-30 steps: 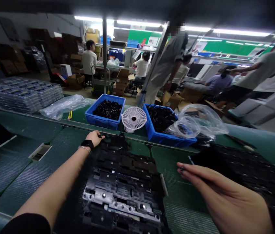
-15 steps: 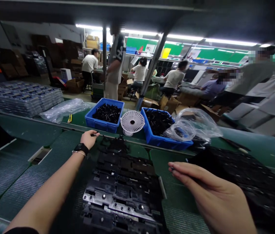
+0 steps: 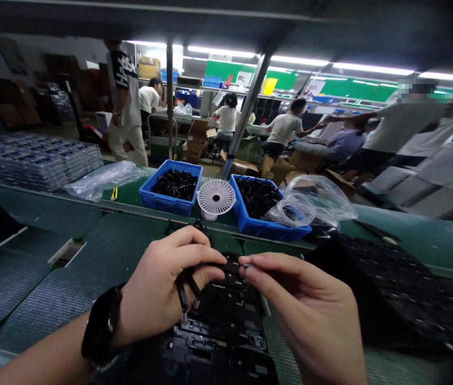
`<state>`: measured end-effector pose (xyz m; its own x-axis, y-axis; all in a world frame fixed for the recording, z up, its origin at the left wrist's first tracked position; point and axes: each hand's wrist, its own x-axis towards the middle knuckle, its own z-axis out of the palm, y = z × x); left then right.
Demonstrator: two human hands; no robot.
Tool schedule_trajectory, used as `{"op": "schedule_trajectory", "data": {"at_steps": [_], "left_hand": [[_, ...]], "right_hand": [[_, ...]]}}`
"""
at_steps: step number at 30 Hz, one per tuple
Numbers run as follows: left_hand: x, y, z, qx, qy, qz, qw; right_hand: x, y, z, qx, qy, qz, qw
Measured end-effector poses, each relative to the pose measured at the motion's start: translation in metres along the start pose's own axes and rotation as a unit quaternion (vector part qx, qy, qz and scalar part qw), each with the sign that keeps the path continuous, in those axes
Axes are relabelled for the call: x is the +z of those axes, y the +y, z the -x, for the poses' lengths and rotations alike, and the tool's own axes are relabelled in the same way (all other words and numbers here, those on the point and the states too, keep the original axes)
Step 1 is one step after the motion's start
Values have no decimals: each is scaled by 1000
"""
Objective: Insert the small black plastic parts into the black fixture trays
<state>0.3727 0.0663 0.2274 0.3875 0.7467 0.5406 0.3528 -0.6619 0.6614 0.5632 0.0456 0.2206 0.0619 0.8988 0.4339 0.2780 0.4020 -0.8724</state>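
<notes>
Black plastic part, forked at one end with two prongs pointing down, is gripped in the closed left hand, just above a black slotted fixture on the green counter. At the far left of the counter lie stacks of clear moulded trays, and just beside them is a crumpled clear plastic bag with a small yellow-handled tool by its edge. A person in a black printed T-shirt stands beyond the counter. Next comes a blue bin filled with small black parts, then a white desk fan standing between that bin and a second blue bin, which also holds black parts. A black watch circles the left wrist. The right hand is closed to a pinch, its fingertips touching the right end of the black plastic part, with a small pale sliver between them, too small to identify. Over the second bin lies a clear plastic bag, and further right a broad heap of black parts covers the counter.
</notes>
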Motion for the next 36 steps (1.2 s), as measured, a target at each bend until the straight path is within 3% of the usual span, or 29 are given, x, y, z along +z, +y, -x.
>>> {"op": "schedule_trajectory", "data": {"at_steps": [9,15,24,32,36], "left_hand": [[2,8,5,5,-13,-8,1000],[3,5,4,9,-3,-20,1000],[6,2,3,5,-2,-33,999],[12,-1,6,1,19,-71,997],[8,-2,0,-32,-7,22,999]], "right_hand": [[1,-4,5,-7,-47,-36,998],[-1,-2,2,-21,-32,-23,999],[0,-3,3,-41,-67,-9,997],[4,5,8,-124,-37,34,991],[6,10,8,-163,-31,37,985]]}}
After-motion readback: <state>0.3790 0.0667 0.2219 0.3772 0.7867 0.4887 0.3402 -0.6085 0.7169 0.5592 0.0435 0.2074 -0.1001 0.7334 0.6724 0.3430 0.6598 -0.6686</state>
